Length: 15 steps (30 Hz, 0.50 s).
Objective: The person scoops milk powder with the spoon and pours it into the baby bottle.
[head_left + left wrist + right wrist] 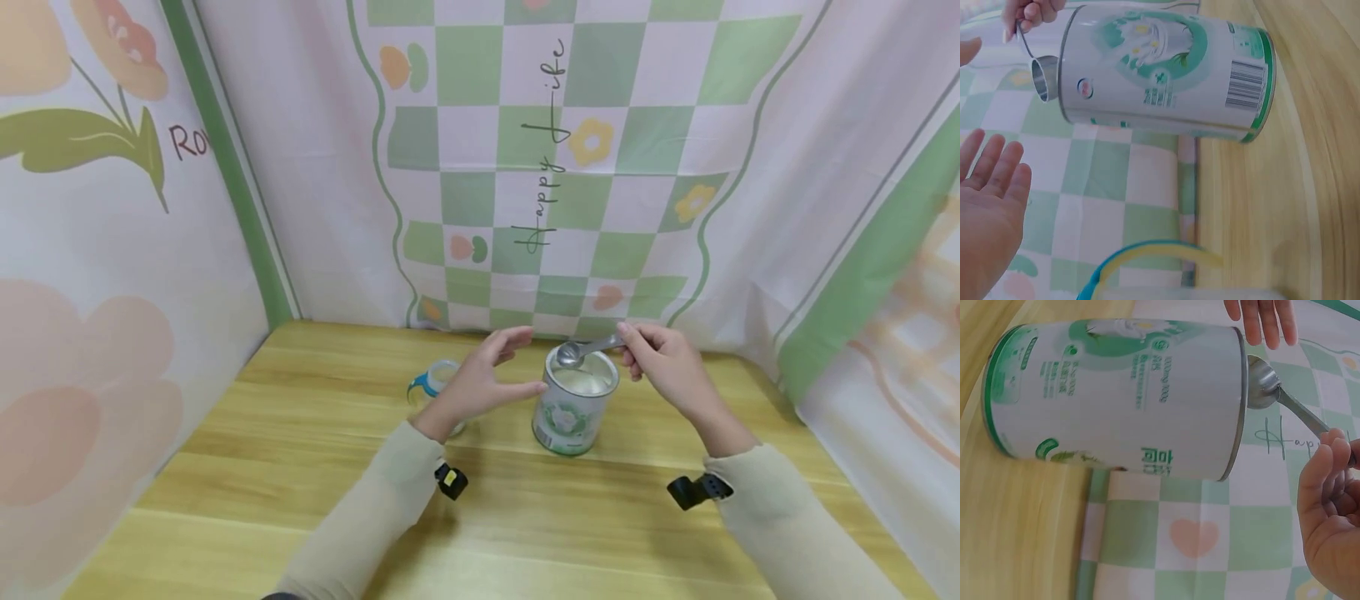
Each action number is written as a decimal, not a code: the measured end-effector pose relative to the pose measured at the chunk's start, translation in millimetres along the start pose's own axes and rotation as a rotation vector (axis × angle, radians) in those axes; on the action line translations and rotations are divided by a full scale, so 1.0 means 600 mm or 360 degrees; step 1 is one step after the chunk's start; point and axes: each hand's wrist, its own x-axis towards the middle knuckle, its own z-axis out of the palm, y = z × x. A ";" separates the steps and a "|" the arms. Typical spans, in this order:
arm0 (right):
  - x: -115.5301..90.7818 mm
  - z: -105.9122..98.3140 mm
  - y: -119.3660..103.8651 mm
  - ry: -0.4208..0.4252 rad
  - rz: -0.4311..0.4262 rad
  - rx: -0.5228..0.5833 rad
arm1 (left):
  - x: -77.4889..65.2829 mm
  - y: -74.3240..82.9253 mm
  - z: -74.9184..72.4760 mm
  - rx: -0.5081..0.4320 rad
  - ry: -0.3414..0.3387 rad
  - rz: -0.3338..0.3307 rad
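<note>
A white and green milk powder tin (573, 417) stands upright on the table with its top uncovered. My right hand (669, 367) pinches the handle of a metal measuring spoon (572, 355), whose bowl hangs at the tin's mouth; the right wrist view shows the spoon (1263, 381) just beyond the rim. To the tin's left, my left hand (491, 375) is held with fingers extended and thumb spread, near the rim. In the left wrist view this hand (991, 206) shows its palm and holds nothing. Whether the spoon's bowl contains powder I cannot tell.
Behind my left forearm stands a clear bottle (442, 375) with a blue handle, partly hidden by that hand. The wooden table (525, 517) ends at a checked cloth backdrop (540, 192). Curtain-like cloth also hangs on both sides.
</note>
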 end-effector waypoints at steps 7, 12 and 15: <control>-0.009 -0.003 0.014 0.0009 -0.0025 -0.0125 | 0.008 -0.003 0.022 0.0001 -0.0070 -0.0115; -0.011 -0.002 0.025 -0.0020 -0.0036 -0.0231 | 0.015 -0.019 0.042 0.0010 -0.0051 -0.0222; -0.011 0.000 0.027 -0.0075 0.0001 -0.0273 | 0.017 -0.026 0.054 0.0006 -0.0038 -0.0357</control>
